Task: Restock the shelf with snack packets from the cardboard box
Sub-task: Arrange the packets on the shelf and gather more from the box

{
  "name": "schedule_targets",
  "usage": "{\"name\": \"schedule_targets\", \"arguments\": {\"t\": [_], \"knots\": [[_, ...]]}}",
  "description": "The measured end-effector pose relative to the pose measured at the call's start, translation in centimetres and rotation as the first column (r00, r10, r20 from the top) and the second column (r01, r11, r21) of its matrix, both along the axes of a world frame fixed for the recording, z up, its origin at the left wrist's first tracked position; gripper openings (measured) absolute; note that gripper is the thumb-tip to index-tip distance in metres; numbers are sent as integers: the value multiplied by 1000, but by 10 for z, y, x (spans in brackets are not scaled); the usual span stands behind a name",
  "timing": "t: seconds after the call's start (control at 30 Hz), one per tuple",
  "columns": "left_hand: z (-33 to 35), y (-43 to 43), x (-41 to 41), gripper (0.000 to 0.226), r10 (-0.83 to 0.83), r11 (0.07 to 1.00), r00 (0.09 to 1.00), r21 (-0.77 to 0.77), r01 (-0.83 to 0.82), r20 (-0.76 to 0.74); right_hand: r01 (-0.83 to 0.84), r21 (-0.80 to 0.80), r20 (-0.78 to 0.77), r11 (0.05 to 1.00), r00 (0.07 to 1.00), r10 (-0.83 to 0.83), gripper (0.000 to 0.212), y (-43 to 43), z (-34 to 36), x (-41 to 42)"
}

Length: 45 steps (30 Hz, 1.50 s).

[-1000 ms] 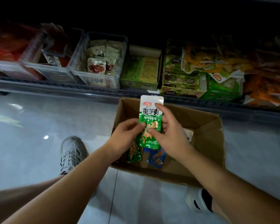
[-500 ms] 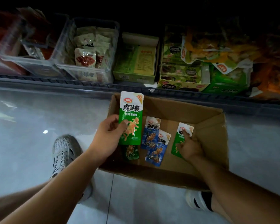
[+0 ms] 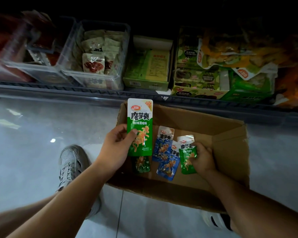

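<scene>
The cardboard box (image 3: 230,134) sits on the floor (image 3: 41,134), just before the shelf (image 3: 58,88). Over the box's left end the left hand (image 3: 115,150) holds a large snack packet (image 3: 140,124) upright, and a small packet (image 3: 142,164) lies in the box beneath it. To the right lie two overlapping packets (image 3: 163,145). Beside them is the rightmost packet (image 3: 187,158), gripped by the right hand (image 3: 203,157). A shoe (image 3: 70,162) stands left of the box.

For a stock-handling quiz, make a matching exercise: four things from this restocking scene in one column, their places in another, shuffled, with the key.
1. large green packet
2. rightmost green packet
3. blue packets
4. grey shoe

A. lying loose in the cardboard box
B. pinched by the right hand
C. on the floor, left of the box
D. held upright by the left hand

Pairs: 1-D, 2-B, 3-A, 4-C.
</scene>
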<state>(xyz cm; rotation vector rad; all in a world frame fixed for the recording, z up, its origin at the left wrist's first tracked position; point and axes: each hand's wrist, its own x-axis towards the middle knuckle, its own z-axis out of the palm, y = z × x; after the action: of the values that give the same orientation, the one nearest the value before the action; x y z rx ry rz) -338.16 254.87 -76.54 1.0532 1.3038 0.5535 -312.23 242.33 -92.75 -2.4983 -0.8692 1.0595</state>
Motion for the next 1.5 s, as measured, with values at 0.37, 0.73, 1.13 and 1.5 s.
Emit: {"name": "schedule_targets", "arguments": {"t": [0.37,0.73,1.13,1.5], "knots": [[8,12,-4,10,179,983,982,-53,-176,57,100,506,-301,857,951,67,31,39,167,-50],[17,20,-41,31,239,971,962,-24,-238,132,-6,630,-350,777,891,290,30,97,171,-127],[-7,42,-69,27,396,916,912,-118,-384,108,-948,-109,91,300,291,953,65,50,5,-90],[9,38,-49,23,354,935,922,-79,-346,158,-848,-43,303,528,492,816,51,30,0,-64]]}}
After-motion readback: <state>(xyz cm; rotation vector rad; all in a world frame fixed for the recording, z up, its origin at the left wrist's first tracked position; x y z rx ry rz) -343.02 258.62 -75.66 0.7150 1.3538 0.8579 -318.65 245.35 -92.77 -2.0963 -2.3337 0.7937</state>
